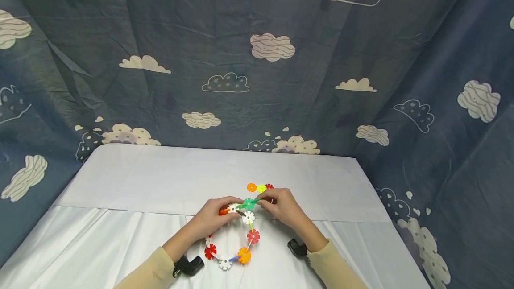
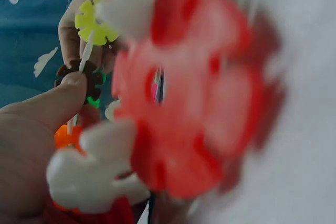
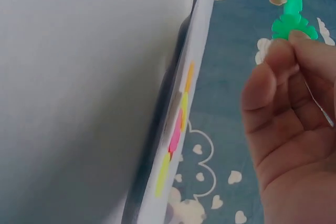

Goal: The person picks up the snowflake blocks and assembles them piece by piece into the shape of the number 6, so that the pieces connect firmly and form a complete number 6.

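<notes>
A chain of coloured snowflake discs hangs in a loop between the hands. My left hand (image 1: 214,214) grips its upper left part; in the left wrist view the thumb presses a brown disc (image 2: 94,83), with a yellow disc (image 2: 89,20) beyond it. A large, blurred red disc (image 2: 231,98) of the chain hides much of that view. My right hand (image 1: 283,206) pinches a green disc (image 3: 294,27) by its edge, which is joined to another green disc (image 1: 248,204). Lower in the loop are an orange disc (image 1: 244,255) and a white disc (image 1: 225,264).
Behind the hands, loose orange (image 1: 251,187), yellow (image 1: 261,188) and red (image 1: 269,186) discs lie on the white-covered table (image 1: 160,177). A dark cloud-patterned curtain (image 1: 180,57) surrounds the table's back and sides. Each wrist wears a black camera (image 1: 298,248).
</notes>
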Available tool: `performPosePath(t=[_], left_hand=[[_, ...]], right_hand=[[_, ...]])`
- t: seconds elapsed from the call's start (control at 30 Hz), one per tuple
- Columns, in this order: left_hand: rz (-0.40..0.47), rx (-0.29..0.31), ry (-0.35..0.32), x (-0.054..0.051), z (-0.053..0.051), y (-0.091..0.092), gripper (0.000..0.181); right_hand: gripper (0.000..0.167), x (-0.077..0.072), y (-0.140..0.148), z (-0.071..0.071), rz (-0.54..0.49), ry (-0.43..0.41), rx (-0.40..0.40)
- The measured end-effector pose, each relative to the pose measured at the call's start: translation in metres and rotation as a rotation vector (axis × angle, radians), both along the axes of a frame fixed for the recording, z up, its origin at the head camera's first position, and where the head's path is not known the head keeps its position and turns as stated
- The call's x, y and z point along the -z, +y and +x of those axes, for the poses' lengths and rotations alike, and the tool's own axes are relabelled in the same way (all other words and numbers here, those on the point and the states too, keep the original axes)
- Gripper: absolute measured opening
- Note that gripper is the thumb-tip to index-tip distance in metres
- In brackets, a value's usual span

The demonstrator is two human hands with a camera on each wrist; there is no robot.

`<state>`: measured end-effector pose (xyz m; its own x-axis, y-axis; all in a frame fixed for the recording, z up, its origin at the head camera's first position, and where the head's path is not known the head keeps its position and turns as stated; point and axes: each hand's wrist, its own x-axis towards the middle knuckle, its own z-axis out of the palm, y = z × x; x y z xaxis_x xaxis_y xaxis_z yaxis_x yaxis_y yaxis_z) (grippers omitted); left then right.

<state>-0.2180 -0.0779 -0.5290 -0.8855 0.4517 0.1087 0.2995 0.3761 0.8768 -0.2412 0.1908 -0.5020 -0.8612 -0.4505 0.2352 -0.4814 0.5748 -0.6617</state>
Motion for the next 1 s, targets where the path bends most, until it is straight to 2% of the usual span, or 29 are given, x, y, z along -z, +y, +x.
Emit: performPosePath(t=[0.07, 0.13, 0.2, 0.3, 0.37, 0.47, 0.6, 0.77, 0.9, 1.0], left_hand=[[-0.038, 0.020, -0.003, -0.003, 0.001, 0.001, 0.047], [-0.061, 0.044, -0.047, -0.005, 0.001, 0.001, 0.054], [-0.038, 0.082, -0.140, -0.007, 0.000, 0.000, 0.056], [0.054, 0.136, -0.321, -0.010, -0.002, -0.003, 0.053], [0.101, 0.164, -0.419, -0.012, -0.005, -0.005, 0.051], [0.123, 0.191, -0.506, -0.016, -0.009, -0.006, 0.054], [0.106, 0.226, -0.545, -0.021, -0.015, -0.005, 0.056], [0.117, 0.252, -0.527, -0.024, -0.020, 0.004, 0.052], [0.184, 0.201, -0.531, -0.020, -0.018, 0.015, 0.051], [0.240, 0.162, -0.582, -0.015, -0.013, 0.022, 0.055]], right_hand=[[0.008, 0.000, 0.002, -0.001, 0.018, -0.011, -0.010], [0.011, 0.000, 0.004, -0.001, 0.041, -0.024, -0.021], [0.012, 0.000, 0.005, -0.001, 0.068, -0.035, -0.031], [0.012, -0.001, 0.007, -0.002, 0.106, -0.054, -0.041], [0.010, -0.002, 0.007, -0.002, 0.126, -0.070, -0.052], [0.009, -0.002, 0.005, -0.002, 0.132, -0.089, -0.075], [0.009, -0.002, 0.001, -0.001, 0.113, -0.094, -0.089], [0.010, -0.004, -0.003, -0.002, 0.108, -0.050, -0.094], [0.011, -0.008, -0.008, -0.008, 0.122, 0.007, -0.114], [0.013, -0.012, -0.013, -0.013, 0.133, 0.014, -0.129]])
